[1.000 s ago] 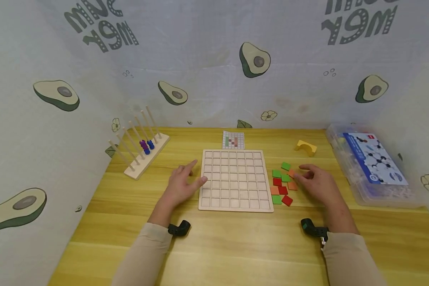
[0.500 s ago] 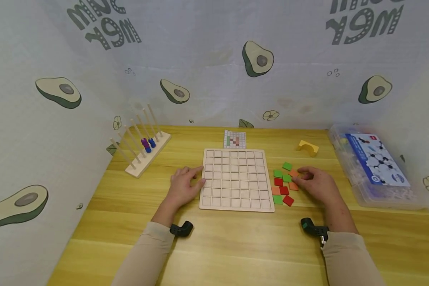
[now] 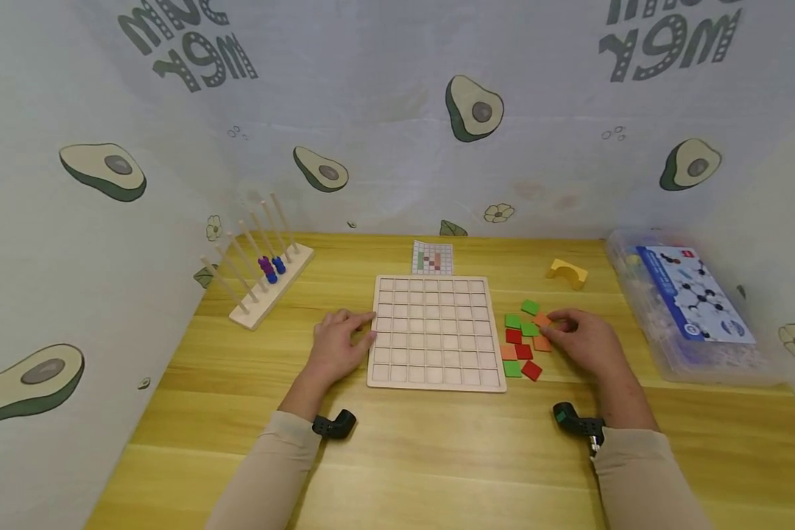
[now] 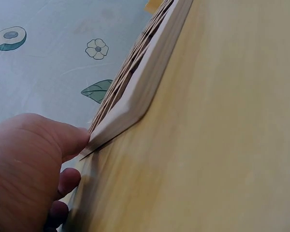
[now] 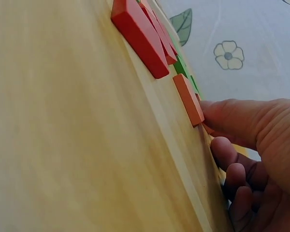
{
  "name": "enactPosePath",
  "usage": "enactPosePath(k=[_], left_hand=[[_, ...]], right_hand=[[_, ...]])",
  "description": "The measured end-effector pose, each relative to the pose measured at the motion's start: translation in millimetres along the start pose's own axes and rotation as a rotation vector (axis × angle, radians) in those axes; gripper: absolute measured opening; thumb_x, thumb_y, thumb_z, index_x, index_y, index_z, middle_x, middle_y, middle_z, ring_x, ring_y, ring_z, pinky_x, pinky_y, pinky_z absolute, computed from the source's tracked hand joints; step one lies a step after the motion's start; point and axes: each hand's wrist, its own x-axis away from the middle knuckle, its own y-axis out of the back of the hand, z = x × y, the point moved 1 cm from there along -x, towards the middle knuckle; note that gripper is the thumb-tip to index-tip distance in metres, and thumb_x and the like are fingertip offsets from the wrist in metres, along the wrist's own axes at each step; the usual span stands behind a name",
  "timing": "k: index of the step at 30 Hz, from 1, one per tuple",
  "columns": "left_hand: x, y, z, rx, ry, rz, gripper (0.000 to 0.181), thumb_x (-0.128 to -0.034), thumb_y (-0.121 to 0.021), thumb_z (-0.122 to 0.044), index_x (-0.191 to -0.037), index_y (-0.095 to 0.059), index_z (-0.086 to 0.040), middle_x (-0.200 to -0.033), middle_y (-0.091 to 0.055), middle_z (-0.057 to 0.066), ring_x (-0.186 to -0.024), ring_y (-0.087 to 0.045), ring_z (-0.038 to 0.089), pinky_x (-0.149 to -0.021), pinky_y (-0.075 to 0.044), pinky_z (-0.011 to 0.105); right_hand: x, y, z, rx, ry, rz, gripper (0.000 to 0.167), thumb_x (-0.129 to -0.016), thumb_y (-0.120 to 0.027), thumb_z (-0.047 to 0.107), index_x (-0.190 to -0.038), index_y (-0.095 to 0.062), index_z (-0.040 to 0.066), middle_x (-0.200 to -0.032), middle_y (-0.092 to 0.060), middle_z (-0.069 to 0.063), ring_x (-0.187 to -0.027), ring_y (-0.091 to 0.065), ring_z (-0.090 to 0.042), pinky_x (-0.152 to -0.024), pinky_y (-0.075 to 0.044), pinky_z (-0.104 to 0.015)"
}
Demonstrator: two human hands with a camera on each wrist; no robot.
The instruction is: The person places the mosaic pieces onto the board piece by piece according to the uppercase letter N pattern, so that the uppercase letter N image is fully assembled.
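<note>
A pale wooden grid board point(image 3: 437, 335) lies flat in the middle of the table. My left hand point(image 3: 338, 344) is at its left side, thumb and index finger touching the rim; the left wrist view shows the thumb against the board's edge point(image 4: 135, 92). To the right of the board lie several square tiles: green point(image 3: 513, 322), red point(image 3: 531, 370) and orange point(image 3: 541, 344). At the right of this group, my right hand point(image 3: 586, 340) pinches an orange tile point(image 3: 541, 321) between thumb and index finger, the tile still among the others. In the right wrist view the thumb mostly hides it.
Behind the board is a small card point(image 3: 432, 258) with a coloured grid pattern. A wooden peg stand point(image 3: 274, 287) with blue and purple beads is at the back left. A yellow arch block point(image 3: 567, 273) and a clear plastic box point(image 3: 695, 302) stand on the right.
My left hand has moved in to the board's left edge, its thumb and index finger drawing back from above it. The right hand's fingers have closed in on the orange tile.
</note>
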Motion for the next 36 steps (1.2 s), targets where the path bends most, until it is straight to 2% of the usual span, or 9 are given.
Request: enactPosePath(k=[7,16,24,31,36], left_hand=[[1.0,1.8,0.2,0.01,0.005,-0.012,0.04,-0.0976,-0.067,-0.034,-0.136,-0.068,-0.021,-0.111,-0.067,0.005,-0.101,-0.052,0.025,-0.087,-0.033,0.043],[1.0,1.5,-1.5,0.003,0.016,-0.007,0.04,-0.098,-0.067,-0.034,-0.136,-0.068,-0.022,-0.113,-0.067,0.006,-0.101,-0.052,0.025,-0.087,-0.034,0.042],[0.2,1.3,-1.2,0.006,0.012,-0.017,0.04,-0.0972,-0.068,-0.034,-0.135,-0.068,-0.022,-0.114,-0.068,0.006,-0.104,-0.053,0.025,-0.088,-0.034,0.043],[0.3,2.0,-1.4,0.004,0.009,-0.022,0.04,-0.0969,-0.068,-0.034,-0.135,-0.069,-0.022,-0.113,-0.068,0.005,-0.103,-0.053,0.025,-0.087,-0.034,0.042],[0.8,1.4,-0.6,0.006,0.012,-0.023,0.039,-0.0966,-0.069,-0.034,-0.134,-0.069,-0.022,-0.112,-0.068,0.005,-0.101,-0.052,0.025,-0.087,-0.034,0.041]], right_hand=[[-0.8,0,2,0.005,0.0,0.004,0.053,-0.099,-0.064,0.043,-0.129,-0.063,-0.001,-0.107,-0.065,-0.021,-0.092,-0.057,-0.033,-0.075,-0.044,-0.037],[1.9,-1,4,-0.001,-0.007,-0.002,0.054,-0.1,-0.062,0.043,-0.13,-0.062,-0.002,-0.106,-0.065,-0.02,-0.09,-0.056,-0.031,-0.074,-0.043,-0.034],[2.5,1,12,-0.022,-0.023,0.012,0.058,-0.102,-0.058,0.047,-0.138,-0.058,0.001,-0.112,-0.062,-0.02,-0.094,-0.055,-0.032,-0.077,-0.045,-0.035],[0.0,-1,31,0.003,0.053,0.009,0.055,-0.102,-0.059,0.044,-0.138,-0.059,0.003,-0.107,-0.064,-0.018,-0.093,-0.056,-0.03,-0.079,-0.046,-0.036],[-1.1,-6,47,-0.002,0.097,0.027,0.048,-0.103,-0.061,0.036,-0.138,-0.059,0.004,-0.104,-0.065,-0.015,-0.089,-0.057,-0.027,-0.074,-0.048,-0.032]])
